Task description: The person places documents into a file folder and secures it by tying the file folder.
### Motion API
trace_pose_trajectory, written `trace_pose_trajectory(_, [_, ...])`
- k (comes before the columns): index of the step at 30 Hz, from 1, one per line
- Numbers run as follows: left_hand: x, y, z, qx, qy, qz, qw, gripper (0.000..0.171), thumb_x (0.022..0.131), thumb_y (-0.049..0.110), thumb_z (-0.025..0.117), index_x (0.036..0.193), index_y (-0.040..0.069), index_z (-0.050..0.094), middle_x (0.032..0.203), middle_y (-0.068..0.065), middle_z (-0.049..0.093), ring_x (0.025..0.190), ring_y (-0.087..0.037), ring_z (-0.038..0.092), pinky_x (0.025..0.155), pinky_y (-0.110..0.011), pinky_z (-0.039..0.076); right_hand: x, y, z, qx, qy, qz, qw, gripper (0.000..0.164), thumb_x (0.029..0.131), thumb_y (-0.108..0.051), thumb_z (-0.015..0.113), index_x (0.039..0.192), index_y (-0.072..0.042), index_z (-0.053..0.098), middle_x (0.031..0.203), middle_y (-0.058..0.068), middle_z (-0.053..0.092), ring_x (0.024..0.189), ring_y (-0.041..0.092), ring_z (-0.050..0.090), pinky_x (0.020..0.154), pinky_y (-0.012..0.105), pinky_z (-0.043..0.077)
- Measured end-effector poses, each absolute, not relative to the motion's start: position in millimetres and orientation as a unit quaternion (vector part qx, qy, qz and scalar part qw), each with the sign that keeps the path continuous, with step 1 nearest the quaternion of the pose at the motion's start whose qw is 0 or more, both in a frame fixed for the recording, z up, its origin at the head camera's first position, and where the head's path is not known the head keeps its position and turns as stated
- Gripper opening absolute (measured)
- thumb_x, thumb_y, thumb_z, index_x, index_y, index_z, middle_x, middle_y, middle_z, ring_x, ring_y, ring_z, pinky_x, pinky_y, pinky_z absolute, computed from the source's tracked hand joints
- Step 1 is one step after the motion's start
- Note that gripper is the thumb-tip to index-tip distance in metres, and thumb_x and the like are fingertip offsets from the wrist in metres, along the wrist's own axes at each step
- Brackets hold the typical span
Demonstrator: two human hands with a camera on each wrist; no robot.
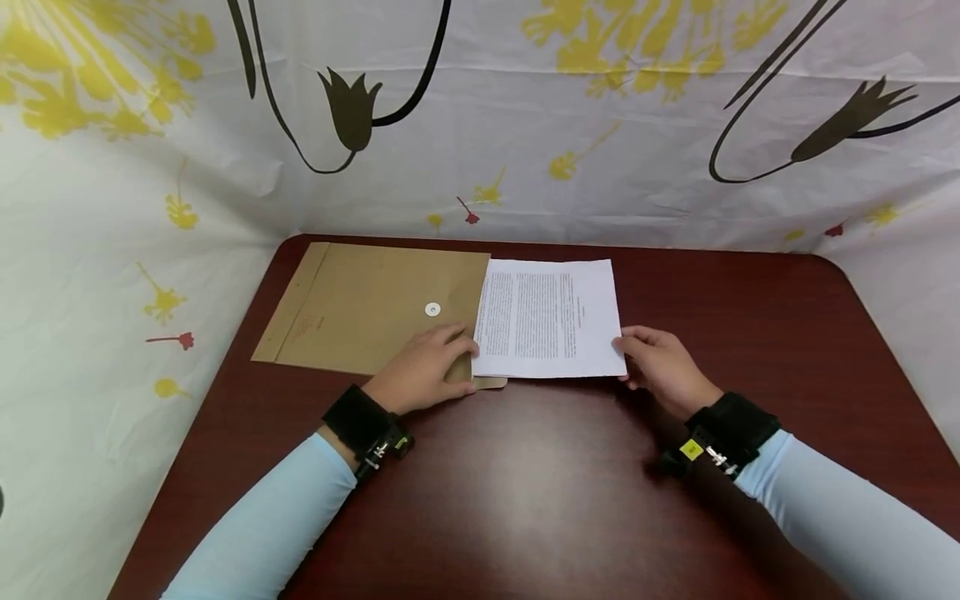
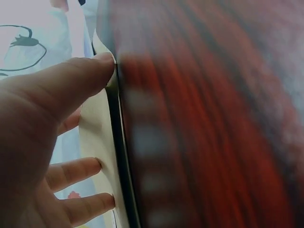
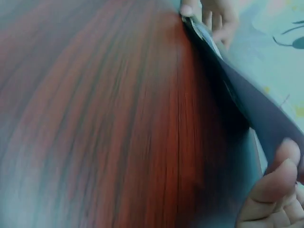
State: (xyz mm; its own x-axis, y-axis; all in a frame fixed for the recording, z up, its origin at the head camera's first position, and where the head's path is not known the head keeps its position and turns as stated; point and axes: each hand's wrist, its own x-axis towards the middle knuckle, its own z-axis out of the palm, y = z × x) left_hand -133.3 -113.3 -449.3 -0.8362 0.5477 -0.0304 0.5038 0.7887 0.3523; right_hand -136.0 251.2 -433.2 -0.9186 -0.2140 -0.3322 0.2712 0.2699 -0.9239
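- While the left hand [image 1: 427,367] holds the brown envelope [image 1: 375,292] at its mouth, fingers spread, the right hand [image 1: 667,367] pinches the printed sheets [image 1: 543,321] near their right corner.
- Sheets lie right of the envelope, meeting its mouth (any overlap inside is hidden).
- Light and flexible, they look prone to creasing; gripping opposite edges seems safest.
- Tabletop [image 1: 540,475] stretches rightward and toward the person; the patterned curtain [image 1: 525,192] rises beyond its far edge.
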Motion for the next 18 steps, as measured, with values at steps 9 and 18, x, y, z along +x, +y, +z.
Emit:
trace_pose_trajectory(9, [-132, -110, -444, 0.286, 0.937, 0.183, 0.083, 0.046, 0.085, 0.042, 0.079, 0.12, 0.018, 0.061, 0.15, -0.019, 0.045, 0.141, -0.033, 0.042, 0.114, -0.05, 0.035, -134, 253, -437, 0.038, 0.761, -0.616, 0.202, 0.047, 0.102, -0.022, 0.06, 0.136, 0.008, 0.047, 0.08, -0.003, 0.055, 0.067, 0.008, 0.056, 0.06, 0.024, 0.052])
trace_pose_trajectory(18, [-133, -108, -445, 0.285, 0.937, 0.182, 0.085, 0.046, 0.085, 0.044, 0.078, 0.12, 0.019, 0.06, 0.15, -0.017, 0.046, 0.14, -0.032, 0.043, 0.114, -0.049, 0.036, -135, 235, -446, 0.019, 0.756, -0.621, 0.205, 0.046, 0.102, -0.022, 0.06, 0.137, 0.006, 0.05, 0.085, -0.002, 0.058, 0.067, 0.007, 0.056, 0.058, 0.023, 0.05])
